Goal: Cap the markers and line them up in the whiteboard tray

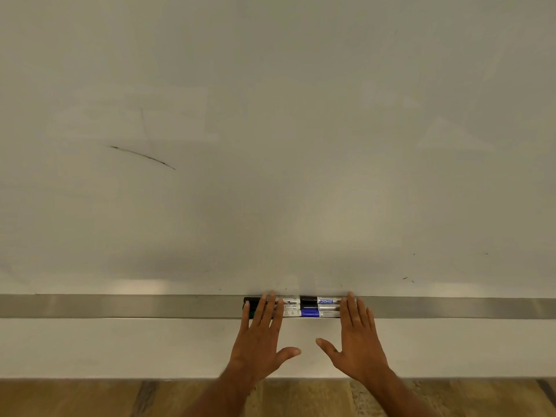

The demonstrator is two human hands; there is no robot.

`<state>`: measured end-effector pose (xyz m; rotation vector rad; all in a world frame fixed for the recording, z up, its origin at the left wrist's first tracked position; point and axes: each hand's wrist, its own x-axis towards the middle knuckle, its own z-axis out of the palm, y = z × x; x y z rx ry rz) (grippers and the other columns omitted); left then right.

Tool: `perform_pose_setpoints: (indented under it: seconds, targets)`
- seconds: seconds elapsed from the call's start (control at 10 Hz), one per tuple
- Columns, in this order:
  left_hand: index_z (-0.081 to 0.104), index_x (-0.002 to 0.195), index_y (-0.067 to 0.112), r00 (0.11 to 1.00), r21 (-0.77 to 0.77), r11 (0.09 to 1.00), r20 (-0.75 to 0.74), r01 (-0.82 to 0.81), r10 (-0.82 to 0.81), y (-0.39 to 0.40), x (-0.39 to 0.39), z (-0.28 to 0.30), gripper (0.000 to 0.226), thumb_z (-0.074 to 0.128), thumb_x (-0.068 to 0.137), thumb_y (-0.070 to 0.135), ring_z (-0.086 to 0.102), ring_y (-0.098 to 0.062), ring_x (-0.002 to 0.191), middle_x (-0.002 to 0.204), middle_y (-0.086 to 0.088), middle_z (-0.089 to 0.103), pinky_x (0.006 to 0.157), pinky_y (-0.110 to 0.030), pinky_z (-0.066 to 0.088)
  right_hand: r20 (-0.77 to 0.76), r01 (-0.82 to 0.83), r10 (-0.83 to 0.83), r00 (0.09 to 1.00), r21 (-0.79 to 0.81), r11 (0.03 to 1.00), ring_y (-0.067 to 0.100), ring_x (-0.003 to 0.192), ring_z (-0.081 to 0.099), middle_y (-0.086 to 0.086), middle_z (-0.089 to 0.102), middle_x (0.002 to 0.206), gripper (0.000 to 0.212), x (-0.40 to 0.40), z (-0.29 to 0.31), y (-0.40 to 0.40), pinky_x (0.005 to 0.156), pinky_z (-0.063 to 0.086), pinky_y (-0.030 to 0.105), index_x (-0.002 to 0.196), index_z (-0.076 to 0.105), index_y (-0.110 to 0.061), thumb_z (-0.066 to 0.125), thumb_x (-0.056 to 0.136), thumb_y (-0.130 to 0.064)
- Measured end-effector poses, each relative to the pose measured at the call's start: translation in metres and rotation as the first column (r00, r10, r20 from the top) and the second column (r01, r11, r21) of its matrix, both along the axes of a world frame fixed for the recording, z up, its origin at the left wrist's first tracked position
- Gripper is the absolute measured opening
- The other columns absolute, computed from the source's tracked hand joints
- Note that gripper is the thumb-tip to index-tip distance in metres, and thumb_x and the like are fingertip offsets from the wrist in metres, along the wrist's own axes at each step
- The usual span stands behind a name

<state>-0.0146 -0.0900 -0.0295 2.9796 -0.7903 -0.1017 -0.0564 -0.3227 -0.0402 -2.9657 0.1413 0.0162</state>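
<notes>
Reaching forward side by side, both hands lie flat and palm-down over the tray [120, 307], fingers straight and spread, thumbs pointing toward each other, grasping nothing. The left hand [261, 335] covers the left ends of the markers [310, 307]; the right hand [356, 338] rests its fingertips at their right ends. The markers lie capped in the tray in close rows, black and blue caps showing between the hands. Above stands the whiteboard [270, 145], with a dark stroke [141, 156] at left.

Both hands [307, 338] flat — bracketing markers [304, 307] in the tray [150, 307].
</notes>
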Motion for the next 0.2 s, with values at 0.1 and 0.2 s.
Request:
perform_pose_setpoints:
  seconds: [0.1,0.2]
  targets:
    - [0.030,0.147,0.011,1.000,0.027,0.999,0.020,-0.024,0.024,0.000,-0.004,0.005,0.102,0.025,0.077,0.085,0.020,-0.029,0.145,0.156,-0.013,0.025,0.111,-0.051,-0.003,0.049,-0.009,0.008,0.999,0.024,1.000,0.029,0.145,-0.007,0.012,-0.005,0.158,0.102,-0.004,0.008,-0.002,0.117,0.004,0.045,0.146,-0.007,-0.012,0.022,0.077,-0.081]
    - [0.028,0.148,0.011,0.995,-0.072,0.997,0.094,-0.007,0.014,0.000,-0.007,0.003,0.098,0.026,0.081,0.082,0.024,-0.032,0.143,0.157,-0.012,0.023,0.110,-0.050,0.001,0.113,-0.007,-0.009,0.994,0.144,0.990,0.024,0.146,0.001,0.008,0.007,0.159,0.093,-0.008,0.021,0.000,0.119,0.012,0.042,0.149,0.005,-0.014,0.028,0.082,-0.074]
